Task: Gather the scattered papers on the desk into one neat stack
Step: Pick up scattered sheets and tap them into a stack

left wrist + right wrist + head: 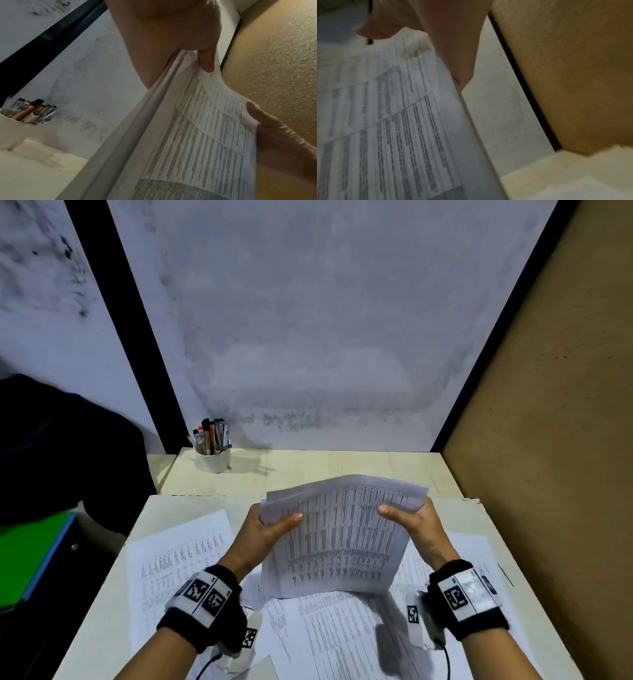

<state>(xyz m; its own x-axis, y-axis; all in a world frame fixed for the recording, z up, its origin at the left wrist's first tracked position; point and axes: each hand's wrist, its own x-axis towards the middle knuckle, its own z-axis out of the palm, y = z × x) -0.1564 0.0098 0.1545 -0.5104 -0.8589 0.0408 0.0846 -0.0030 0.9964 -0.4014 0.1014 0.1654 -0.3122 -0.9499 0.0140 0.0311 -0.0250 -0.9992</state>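
Note:
A bundle of printed sheets (339, 539) stands tilted on its lower edge above the desk (359, 467). My left hand (265, 529) grips its left side, thumb on the front. My right hand (414, 520) grips the right side the same way. The left wrist view shows the bundle's edge (154, 121) with my left hand (171, 40) at its top and the right hand (281, 136) opposite. In the blurred right wrist view my right hand (447, 40) pinches the printed sheets (385, 121). More loose printed papers lie flat on the desk: one at the left (178, 563), others in front (335, 635) and at the right (479, 549).
A white cup of pens (212, 455) stands at the desk's back left corner. A brown partition (548, 440) closes the right side, a grey wall (308, 337) the back. A dark bag (68, 446) and a green folder (30, 556) lie off the desk's left edge.

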